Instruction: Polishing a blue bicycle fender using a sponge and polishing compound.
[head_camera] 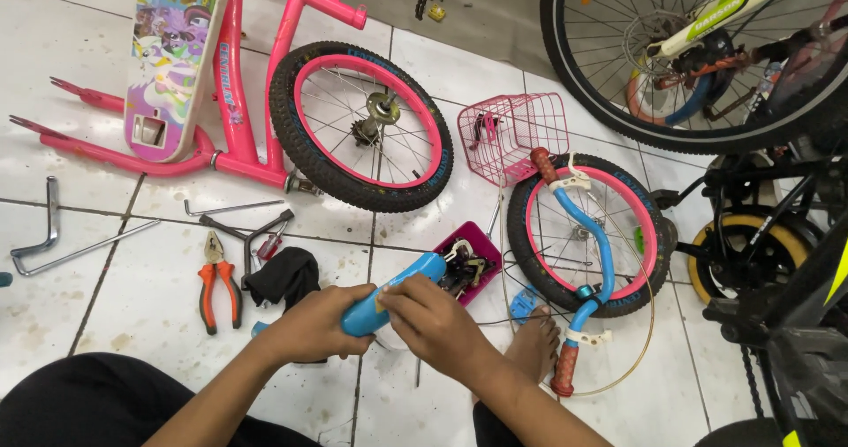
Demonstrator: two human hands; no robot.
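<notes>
Head view, person seated on white tiled floor [79, 261]. Left hand [314, 323] is wrapped around the lower end of a light blue curved plastic bicycle part [402, 281], grip clamped on it. Right hand [428, 319] sits over the same part near its middle, fingertips pinched together against its surface; whether they hold something small cannot be told. The blue part lies low in the centre of the view, above the floor, its upper end pointing toward a small magenta plastic tray of metal hardware [468, 261].

Around: orange-handled pliers [217, 290] and a black cloth [283, 275] lie left of the hands. A small pink-rimmed wheel with black tyre [360, 125] leans by a pink child's bicycle frame [231, 85]. A pink wire basket [514, 133] stands beyond the tray. A blue handlebar with red grips [594, 253] rests across a second pink-rimmed wheel [530, 261]. A bare foot [534, 345] is beside it.
</notes>
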